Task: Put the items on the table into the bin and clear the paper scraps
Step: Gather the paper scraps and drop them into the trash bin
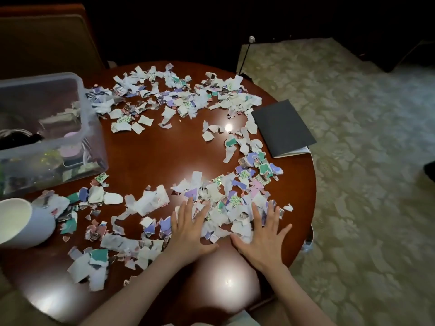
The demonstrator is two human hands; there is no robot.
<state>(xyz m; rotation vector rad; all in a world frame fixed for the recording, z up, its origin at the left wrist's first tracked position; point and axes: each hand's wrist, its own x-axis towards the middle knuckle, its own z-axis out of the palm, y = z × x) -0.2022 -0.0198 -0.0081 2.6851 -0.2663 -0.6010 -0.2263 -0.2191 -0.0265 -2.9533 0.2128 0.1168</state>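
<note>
Torn paper scraps (169, 100) in white, purple, teal and pink lie scattered in a ring over the round dark wooden table (155, 151). My left hand (190, 229) and my right hand (266, 234) lie flat with straight, spread fingers on a heap of scraps (221, 208) near the table's front edge, a palm on either side of it. A clear plastic bin (47, 128) stands at the table's left, with several items inside. A dark notebook (282, 128) rests on the right rim.
A white paper cup (23, 222) lies on its side at the front left among scraps. A chair (47, 41) stands behind the bin. Patterned carpet (364, 161) spreads to the right, and a thin stand (246, 55) rises behind the table.
</note>
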